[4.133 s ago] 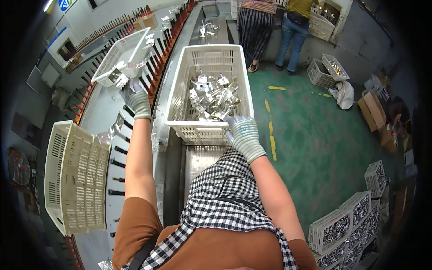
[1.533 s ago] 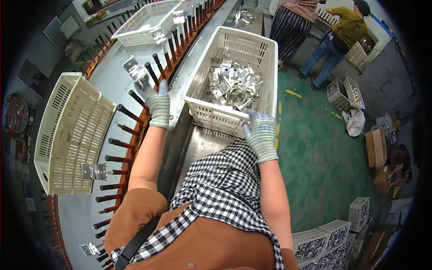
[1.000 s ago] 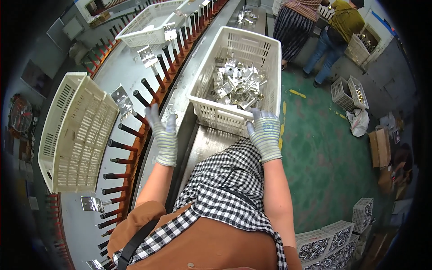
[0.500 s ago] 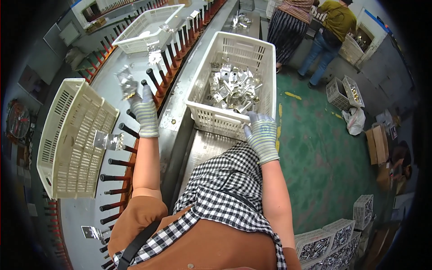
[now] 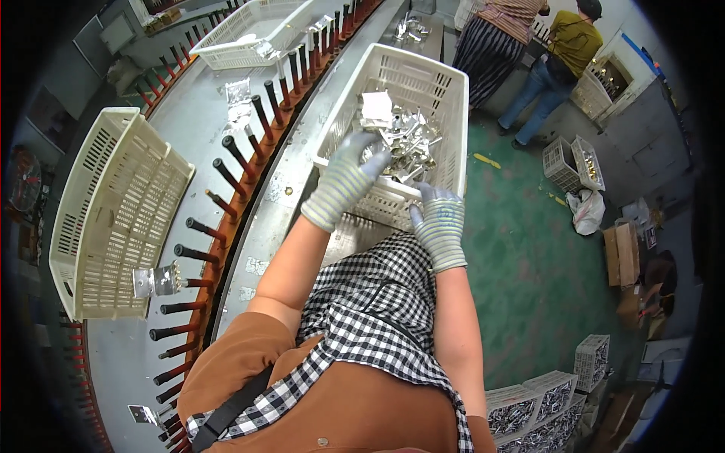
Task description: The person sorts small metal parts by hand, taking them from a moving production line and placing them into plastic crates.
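Observation:
My left hand [image 5: 346, 180], in a grey striped work glove, is over the near left rim of a white plastic crate [image 5: 343, 98]. Its thumb and fingers are apart, with nothing visible held between them. Just beyond the fingertips, a flat shiny metal plate [image 5: 376, 110] is above or on a heap of small silvery metal parts [image 5: 411, 143] in the crate; I cannot tell whether it touches them. My right hand [image 5: 440, 223], gloved alike, grips the crate's near rim by the right corner, fingers hooked over the edge.
At left runs a curved line of upright black-tipped red spindles [image 5: 198, 251], one bearing a shiny metal part [image 5: 156, 281]. Cream crates [image 5: 124, 226] stand on the grey table beyond. Two people [image 5: 555, 68] work at the back right. Filled crates [image 5: 529, 411] sit on the green floor.
My left hand has swung right from the spindles to the crate and let go of the metal part it held. My right hand stays on the rim. The spindle line has shifted.

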The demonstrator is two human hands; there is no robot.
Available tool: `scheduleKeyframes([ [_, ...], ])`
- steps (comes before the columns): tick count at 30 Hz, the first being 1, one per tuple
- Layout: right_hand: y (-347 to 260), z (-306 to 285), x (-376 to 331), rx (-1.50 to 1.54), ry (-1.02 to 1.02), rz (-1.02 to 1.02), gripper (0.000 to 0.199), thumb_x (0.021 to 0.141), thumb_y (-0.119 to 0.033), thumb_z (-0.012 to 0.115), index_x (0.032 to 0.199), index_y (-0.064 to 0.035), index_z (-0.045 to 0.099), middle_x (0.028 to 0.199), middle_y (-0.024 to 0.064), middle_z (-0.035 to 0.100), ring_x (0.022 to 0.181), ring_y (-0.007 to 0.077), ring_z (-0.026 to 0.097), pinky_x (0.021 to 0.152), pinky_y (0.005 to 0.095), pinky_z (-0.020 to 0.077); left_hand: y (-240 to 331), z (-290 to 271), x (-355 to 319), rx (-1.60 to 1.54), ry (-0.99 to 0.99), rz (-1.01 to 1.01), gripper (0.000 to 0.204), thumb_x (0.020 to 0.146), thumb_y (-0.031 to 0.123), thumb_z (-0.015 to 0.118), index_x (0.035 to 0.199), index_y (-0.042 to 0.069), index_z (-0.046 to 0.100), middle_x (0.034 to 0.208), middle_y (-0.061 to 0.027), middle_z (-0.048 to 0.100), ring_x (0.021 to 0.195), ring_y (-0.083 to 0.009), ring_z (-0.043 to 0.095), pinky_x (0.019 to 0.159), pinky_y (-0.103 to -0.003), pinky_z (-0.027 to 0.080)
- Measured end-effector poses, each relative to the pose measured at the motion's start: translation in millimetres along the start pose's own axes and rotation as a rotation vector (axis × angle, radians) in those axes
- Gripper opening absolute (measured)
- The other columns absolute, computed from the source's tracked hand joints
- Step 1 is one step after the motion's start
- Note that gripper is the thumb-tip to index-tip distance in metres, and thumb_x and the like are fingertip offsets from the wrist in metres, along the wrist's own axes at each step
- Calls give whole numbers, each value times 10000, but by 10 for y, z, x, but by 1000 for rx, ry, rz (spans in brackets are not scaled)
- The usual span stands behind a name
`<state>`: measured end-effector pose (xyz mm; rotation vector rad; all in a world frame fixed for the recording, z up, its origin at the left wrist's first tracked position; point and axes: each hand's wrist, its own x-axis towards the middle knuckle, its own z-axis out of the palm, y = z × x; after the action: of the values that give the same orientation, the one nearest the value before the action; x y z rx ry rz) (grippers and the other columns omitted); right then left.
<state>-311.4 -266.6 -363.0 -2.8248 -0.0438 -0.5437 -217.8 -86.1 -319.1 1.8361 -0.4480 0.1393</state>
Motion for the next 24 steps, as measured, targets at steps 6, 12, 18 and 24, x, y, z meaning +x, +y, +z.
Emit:
scheduleKeyframes([
  [6,29,21,1,11,2,5,420,699,-197,666,1096,-125,549,912,116,581,881,297,555,840,438,413,-312,-265,-294,109,194,80,469,820,301,615,1190,23,541,1314,-243,436,1226,-364,428,1023,-425,342],
  [12,25,-14,-10,-5,10,1,425,700,-195,661,1100,-112,543,932,108,588,893,288,557,856,433,411,-628,-665,-352,147,401,70,467,841,218,590,1235,-15,498,1344,-235,402,1247,-349,399,1047,-401,311],
  [18,60,64,-16,37,102,-38,421,695,-202,663,1087,-112,540,896,126,574,877,313,542,827,444,404,-621,-939,-158,107,551,70,486,849,198,608,1263,-12,466,1359,-252,376,1281,-345,369,1058,-390,295],
  [24,21,17,-12,3,40,-13,423,700,-196,661,1094,-105,538,957,100,595,909,286,558,856,430,410,-875,-1187,38,344,638,6,543,824,254,645,1252,-38,481,1357,-253,385,1288,-364,350,1069,-390,272],
])
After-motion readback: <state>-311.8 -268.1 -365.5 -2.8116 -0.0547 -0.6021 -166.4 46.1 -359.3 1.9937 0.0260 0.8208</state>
